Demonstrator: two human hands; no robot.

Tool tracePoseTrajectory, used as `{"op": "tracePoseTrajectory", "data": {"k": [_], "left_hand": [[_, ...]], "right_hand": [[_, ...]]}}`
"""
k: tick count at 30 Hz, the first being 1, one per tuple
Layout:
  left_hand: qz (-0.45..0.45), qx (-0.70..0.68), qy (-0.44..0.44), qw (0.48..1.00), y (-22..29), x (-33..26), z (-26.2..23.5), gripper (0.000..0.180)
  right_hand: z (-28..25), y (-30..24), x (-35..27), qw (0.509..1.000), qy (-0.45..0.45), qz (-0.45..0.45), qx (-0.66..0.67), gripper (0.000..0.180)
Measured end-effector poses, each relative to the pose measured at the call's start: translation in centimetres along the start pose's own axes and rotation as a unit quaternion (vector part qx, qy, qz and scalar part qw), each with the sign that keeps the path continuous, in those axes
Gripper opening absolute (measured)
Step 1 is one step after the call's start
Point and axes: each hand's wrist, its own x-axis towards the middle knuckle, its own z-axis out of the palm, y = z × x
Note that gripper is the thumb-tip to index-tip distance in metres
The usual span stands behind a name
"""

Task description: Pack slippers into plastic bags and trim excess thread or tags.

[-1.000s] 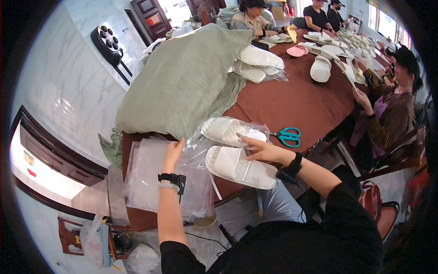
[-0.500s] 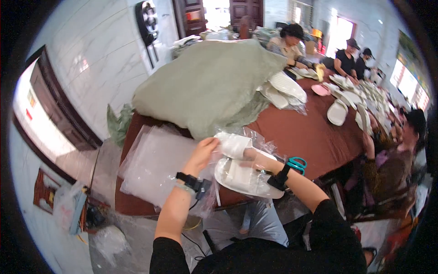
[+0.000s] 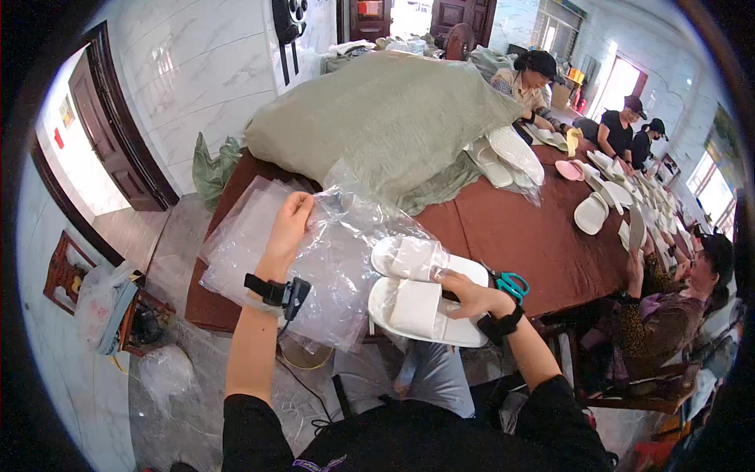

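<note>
Pair of white slippers at the desk near edge, half inside the clear plastic bag. Left hand grips bag mouth; right hand grasps slipper heels. Insertion partway, bag unsealed

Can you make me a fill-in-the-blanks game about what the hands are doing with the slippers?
1. The left hand lifts a clear plastic ____.
2. The right hand holds a pair of ____ slippers.
3. The scissors on the table have ____ handles.

Missing words: bag; white; teal
</note>
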Motion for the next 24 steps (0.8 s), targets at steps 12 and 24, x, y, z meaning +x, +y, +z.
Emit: {"op": "tracePoseTrajectory", "data": {"k": [12, 24], "left_hand": [[0.182, 0.456, 0.196, 0.849, -1.6, 1.3, -13.0, 0.014], [0.061, 0.529, 0.114, 0.839, -6.7, -1.0, -15.3, 0.020]], "right_hand": [[0.6, -3.9, -1.5, 0.943, 0.296, 0.151, -0.033, 0.028], [-8.0, -16.2, 7.1, 0.900, 0.419, -0.003, -0.120, 0.031]]}}
